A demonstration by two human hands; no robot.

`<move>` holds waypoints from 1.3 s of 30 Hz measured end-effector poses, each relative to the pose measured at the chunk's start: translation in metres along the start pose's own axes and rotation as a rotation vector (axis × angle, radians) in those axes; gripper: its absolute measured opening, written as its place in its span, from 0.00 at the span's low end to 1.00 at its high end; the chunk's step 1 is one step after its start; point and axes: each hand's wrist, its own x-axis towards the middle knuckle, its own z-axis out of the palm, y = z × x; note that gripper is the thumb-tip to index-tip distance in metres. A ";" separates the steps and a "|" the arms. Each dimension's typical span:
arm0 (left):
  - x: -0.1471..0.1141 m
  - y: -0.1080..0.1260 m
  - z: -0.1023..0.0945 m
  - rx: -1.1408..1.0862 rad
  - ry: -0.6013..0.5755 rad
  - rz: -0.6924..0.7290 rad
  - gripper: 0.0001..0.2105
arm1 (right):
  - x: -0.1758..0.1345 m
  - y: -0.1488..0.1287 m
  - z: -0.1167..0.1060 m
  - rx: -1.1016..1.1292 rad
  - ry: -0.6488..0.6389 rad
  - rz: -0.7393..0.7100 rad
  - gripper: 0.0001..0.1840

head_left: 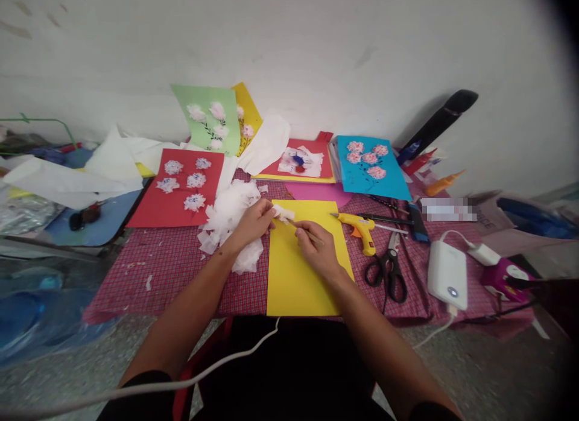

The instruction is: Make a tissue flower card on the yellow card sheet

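Observation:
Between the fingers of my left hand (257,221) is a small piece of white tissue paper (284,215), above the top left part of a yellow sheet (294,276). My right hand (316,247) is closed round a thin light-brown stick (312,235), whose far end meets the tissue. I cannot tell whether the stick is a brush or a plain rod. A loose heap of white tissue pieces (228,210) lies just left of the yellow sheet, partly under my left forearm.
Right of the sheet lie a yellow glue gun (359,227), black scissors (389,273) and a white power bank (447,275). Finished-looking flower cards in red (154,192), green (210,110) and blue (371,167) stand behind. A white cable (203,376) crosses in front of my body.

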 end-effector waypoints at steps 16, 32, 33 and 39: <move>-0.003 0.008 0.001 -0.057 -0.005 -0.068 0.04 | 0.003 0.006 0.002 -0.026 0.006 0.048 0.13; 0.003 -0.005 0.002 -0.200 -0.079 -0.003 0.07 | 0.002 -0.010 -0.005 -0.067 0.037 -0.031 0.10; 0.004 -0.005 0.001 -0.214 -0.068 -0.006 0.07 | 0.002 -0.013 -0.007 -0.095 0.023 -0.039 0.10; 0.006 0.000 -0.009 -0.266 0.104 -0.051 0.05 | -0.024 -0.033 -0.042 -0.585 -0.422 -0.208 0.20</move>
